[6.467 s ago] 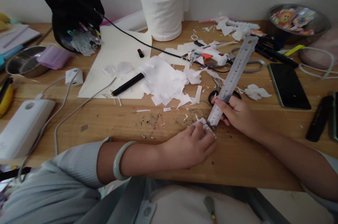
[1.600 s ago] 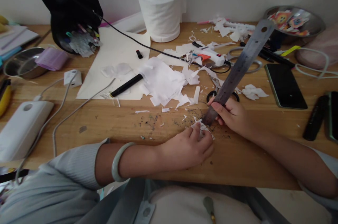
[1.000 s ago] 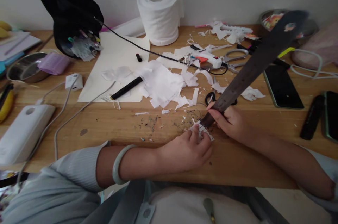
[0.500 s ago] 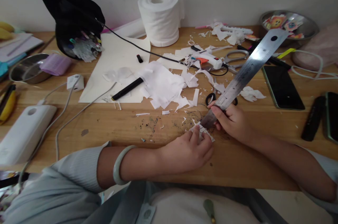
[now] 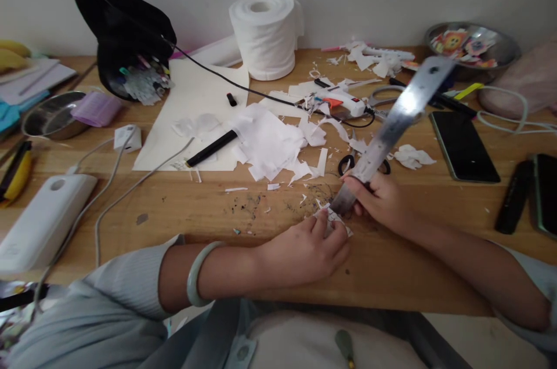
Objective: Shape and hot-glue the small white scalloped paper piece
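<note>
Fingers of my right hand point(image 5: 378, 198) are wrapped round a metal ruler point(image 5: 389, 125), which slants up and away to the right. The ruler's lower end touches, or lies right beside, a small piece of white paper point(image 5: 335, 219) with dark lines on it. My left hand point(image 5: 311, 241) is closed on that paper, pressing it near the table's front edge. Part of the paper is hidden under the left fingers. Just behind the right hand lie scissors with black handles point(image 5: 347, 165), partly covered by the ruler.
Paper scraps point(image 5: 270, 140) and a black marker point(image 5: 212, 148) lie mid-table. Behind them stand a white paper roll point(image 5: 263, 38) and a white glue gun point(image 5: 348, 103). A phone point(image 5: 465, 145) and a metal bowl point(image 5: 507, 50) are right; a white power bank point(image 5: 47, 218) is left.
The ruler's upper end has swung left and a little down, standing steeper and turned so its face catches more light. Both hands stay almost in place, the left still on the paper.
</note>
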Available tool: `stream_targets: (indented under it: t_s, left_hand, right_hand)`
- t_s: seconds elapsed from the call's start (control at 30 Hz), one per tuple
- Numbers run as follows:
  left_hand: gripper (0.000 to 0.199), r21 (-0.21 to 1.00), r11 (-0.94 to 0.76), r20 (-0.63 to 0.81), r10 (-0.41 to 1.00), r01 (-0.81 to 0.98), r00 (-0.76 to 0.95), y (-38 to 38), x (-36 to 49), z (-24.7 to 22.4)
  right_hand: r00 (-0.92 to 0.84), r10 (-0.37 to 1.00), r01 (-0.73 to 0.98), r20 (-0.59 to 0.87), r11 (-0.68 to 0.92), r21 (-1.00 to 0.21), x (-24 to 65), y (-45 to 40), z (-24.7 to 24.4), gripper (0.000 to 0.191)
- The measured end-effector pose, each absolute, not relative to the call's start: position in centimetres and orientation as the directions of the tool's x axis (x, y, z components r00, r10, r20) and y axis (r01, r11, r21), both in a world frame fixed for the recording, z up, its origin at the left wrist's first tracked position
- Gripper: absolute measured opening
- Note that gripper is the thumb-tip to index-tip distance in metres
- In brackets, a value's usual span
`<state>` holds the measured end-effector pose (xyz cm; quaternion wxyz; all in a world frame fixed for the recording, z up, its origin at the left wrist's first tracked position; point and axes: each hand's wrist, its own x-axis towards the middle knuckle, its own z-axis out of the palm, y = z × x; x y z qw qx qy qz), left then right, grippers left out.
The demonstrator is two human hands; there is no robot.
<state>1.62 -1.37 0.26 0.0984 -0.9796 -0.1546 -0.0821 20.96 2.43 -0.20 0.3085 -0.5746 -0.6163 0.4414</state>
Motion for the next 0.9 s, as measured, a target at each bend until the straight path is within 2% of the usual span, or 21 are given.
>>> stream_targets:
  t_s: [0.13, 0.37, 0.4, 0.43, 0.47, 0.5, 0.53, 0.57, 0.6, 0.63, 0.67, 0.73, 0.8, 0.9]
  left_hand:
    - [0.015, -0.091, -0.961, 0.192, 0.241, 0.261, 0.951, -0.5, 0.7, 0.5]
    - [0.012, -0.024, -0.985, 0.238, 0.160, 0.170, 0.958, 0.7, -0.9, 0.7]
    - [0.013, 0.038, -0.983, 0.258, 0.182, 0.178, 0.949, 0.8, -1.0, 0.7]
    - [0.013, 0.152, -0.968, 0.276, 0.236, 0.201, 0.932, 1.0, -0.9, 0.8]
    - [0.013, 0.320, -0.915, 0.286, 0.341, 0.246, 0.896, 1.1, -0.9, 0.9]
    - [0.014, 0.522, -0.801, 0.272, 0.484, 0.295, 0.832, 1.3, -0.8, 0.9]
    - [0.014, 0.725, -0.614, 0.216, 0.632, 0.312, 0.744, 1.5, -0.7, 1.0]
    - [0.015, 0.886, -0.371, 0.114, 0.755, 0.278, 0.645, 1.7, -0.5, 1.0]
    - [0.016, 0.975, -0.113, -0.017, 0.824, 0.193, 0.566, 1.9, -0.4, 0.9]
    - [0.017, 0.989, 0.121, -0.146, 0.834, 0.081, 0.531, 2.0, -0.3, 0.8]
    - [0.018, 0.952, 0.306, -0.249, 0.811, -0.022, 0.530, 2.2, -0.2, 0.6]
    - [0.020, 0.846, 0.516, -0.362, 0.742, -0.136, 0.564, 2.3, -0.1, 0.2]
    - [0.023, 0.803, 0.570, -0.383, 0.716, -0.172, 0.584, 2.3, 0.0, -0.3]
    - [0.024, 0.815, 0.546, -0.345, 0.725, -0.192, 0.597, 2.2, 0.1, -0.8]
  right_hand:
    - [-0.019, 0.978, 0.254, -0.206, -0.194, -0.947, 21.3, 3.6, -0.3, 0.032]
    - [-0.024, 0.964, 0.124, -0.264, -0.259, -0.958, 21.4, 4.1, -0.4, 0.030]
    - [-0.020, 0.963, 0.110, -0.269, -0.265, -0.958, 21.4, 4.1, -0.3, 0.030]
    - [-0.015, 0.961, 0.089, -0.276, -0.273, -0.958, 21.4, 4.1, -0.2, 0.029]
    - [-0.005, 0.959, 0.062, -0.284, -0.283, -0.957, 21.4, 4.1, -0.1, 0.029]
    - [0.011, 0.956, 0.029, -0.294, -0.295, -0.955, 21.4, 4.2, -0.1, 0.029]
    - [0.030, 0.952, -0.005, -0.305, -0.305, -0.952, 21.4, 4.3, 0.0, 0.029]
    - [0.048, 0.947, -0.037, -0.317, -0.316, -0.948, 21.4, 4.4, 0.0, 0.029]
    - [0.061, 0.943, -0.065, -0.327, -0.323, -0.944, 21.4, 4.5, 0.0, 0.029]
    - [0.068, 0.940, -0.086, -0.333, -0.327, -0.941, 21.4, 4.5, 0.0, 0.029]
    - [0.069, 0.939, -0.099, -0.337, -0.330, -0.939, 21.4, 4.5, 0.0, 0.029]
    - [0.065, 0.938, -0.108, -0.341, -0.333, -0.937, 21.4, 4.6, 0.1, 0.029]
    - [0.064, 0.936, -0.109, -0.346, -0.338, -0.935, 21.4, 4.6, 0.1, 0.029]
    - [0.071, 0.933, -0.108, -0.353, -0.344, -0.933, 21.3, 4.6, 0.2, 0.028]
